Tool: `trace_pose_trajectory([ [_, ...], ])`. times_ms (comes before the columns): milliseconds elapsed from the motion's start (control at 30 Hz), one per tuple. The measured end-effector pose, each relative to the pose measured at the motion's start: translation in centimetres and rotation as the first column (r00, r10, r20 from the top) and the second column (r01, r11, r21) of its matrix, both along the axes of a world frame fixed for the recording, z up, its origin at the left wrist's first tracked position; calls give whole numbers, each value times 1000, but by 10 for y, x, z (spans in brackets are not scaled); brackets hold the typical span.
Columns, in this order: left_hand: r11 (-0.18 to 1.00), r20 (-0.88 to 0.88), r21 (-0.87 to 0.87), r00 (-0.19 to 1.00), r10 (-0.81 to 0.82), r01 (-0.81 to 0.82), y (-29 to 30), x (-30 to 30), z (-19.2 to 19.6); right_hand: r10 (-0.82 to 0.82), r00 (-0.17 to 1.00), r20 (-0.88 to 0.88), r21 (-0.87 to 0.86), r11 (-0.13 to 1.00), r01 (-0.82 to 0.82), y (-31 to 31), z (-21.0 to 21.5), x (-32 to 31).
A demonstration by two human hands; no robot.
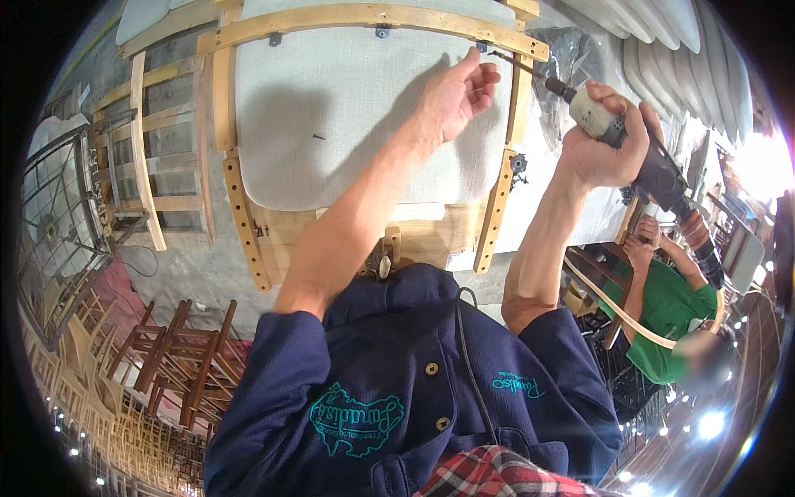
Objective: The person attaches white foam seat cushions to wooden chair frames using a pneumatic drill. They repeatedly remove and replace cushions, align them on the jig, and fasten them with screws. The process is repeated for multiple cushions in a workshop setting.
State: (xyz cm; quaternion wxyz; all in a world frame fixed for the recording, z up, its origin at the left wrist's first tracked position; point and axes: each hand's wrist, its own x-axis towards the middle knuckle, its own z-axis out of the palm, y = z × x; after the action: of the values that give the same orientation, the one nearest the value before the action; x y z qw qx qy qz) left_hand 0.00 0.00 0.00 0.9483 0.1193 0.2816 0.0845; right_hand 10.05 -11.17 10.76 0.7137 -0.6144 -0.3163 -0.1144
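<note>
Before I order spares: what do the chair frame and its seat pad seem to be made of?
The chair frame looks like pale, unfinished wood, with visible grain. The seat pad looks like light grey woven fabric, matte, probably over padding.

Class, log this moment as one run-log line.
left hand: at metal bracket | right hand: grips power screwdriver, bit at bracket | wooden chair frame

**Inspector:** Colours, by clock position?

**Assistant:** At twelve o'clock, a pale grey-white seat cushion (348,108) sits in a light natural-wood frame (364,16) with small dark metal brackets. At two o'clock, a power driver (629,145) shows a cream nose and a black body. At six o'clock, a navy jacket (397,373) carries teal embroidery above red-and-white plaid cloth (497,476). At four o'clock, a co-worker's green shirt (662,315). At eight o'clock, reddish-brown chairs (182,356).
</note>
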Motion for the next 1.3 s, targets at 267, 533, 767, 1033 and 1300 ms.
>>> trace_pose_trajectory([
  [267,945,98,-284,975,199,-165,-4,-3,4,119,948,-296,249,968,-44,0,11,-25],
  [533,972,192,-212,970,148,-106,-6,-12,-1,148,943,-299,260,963,-69,-8,10,-28],
  [767,991,155,-101,982,107,-92,-10,-17,-1,-54,900,-432,270,945,186,1,14,-44],
  [1033,729,-278,637,957,-86,251,17,-16,6,16,930,-368,268,959,89,-7,3,-35],
  [1300,-632,-81,701,916,392,332,55,5,-17,-14,951,-308,243,966,93,4,-6,-12],
])
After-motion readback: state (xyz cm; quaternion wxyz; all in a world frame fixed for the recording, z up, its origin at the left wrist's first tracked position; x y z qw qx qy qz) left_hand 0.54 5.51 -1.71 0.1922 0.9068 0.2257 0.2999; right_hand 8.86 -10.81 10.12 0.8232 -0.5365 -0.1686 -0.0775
